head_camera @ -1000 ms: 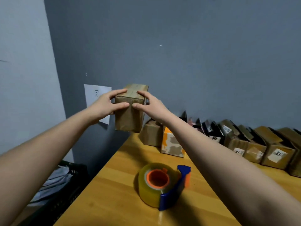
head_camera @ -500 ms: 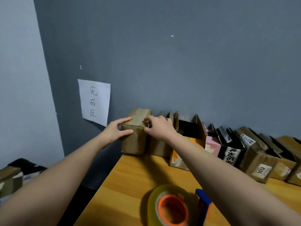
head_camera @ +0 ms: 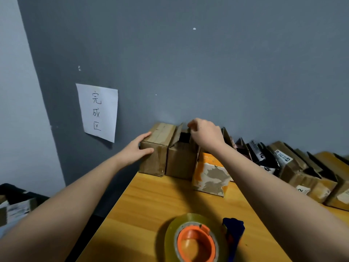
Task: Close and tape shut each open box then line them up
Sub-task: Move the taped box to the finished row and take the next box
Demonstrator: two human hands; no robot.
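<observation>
Head view: left hand [head_camera: 135, 150] lies flat, fingers extended, against the taped box [head_camera: 157, 150] at the desk's [head_camera: 151, 201] far-left corner. Right hand [head_camera: 204, 137] pinches a flap of the adjacent open box [head_camera: 181, 157].

Setting read as a small packing or parcel-sorting room, not a home. A plain wooden table [head_camera: 154, 201] stood pushed into the corner of bare grey walls [head_camera: 207, 72], with a row of worn cardboard boxes [head_camera: 294, 167], several carrying printed shipping labels, lined along its back edge, and a roll of clear packing tape in a dispenser [head_camera: 196, 241] at its near edge. A handwritten paper sign [head_camera: 98, 112] was stuck to the wall above the table's left back corner, and a dark crate [head_camera: 17, 203] of further packages sat low to the left.
</observation>
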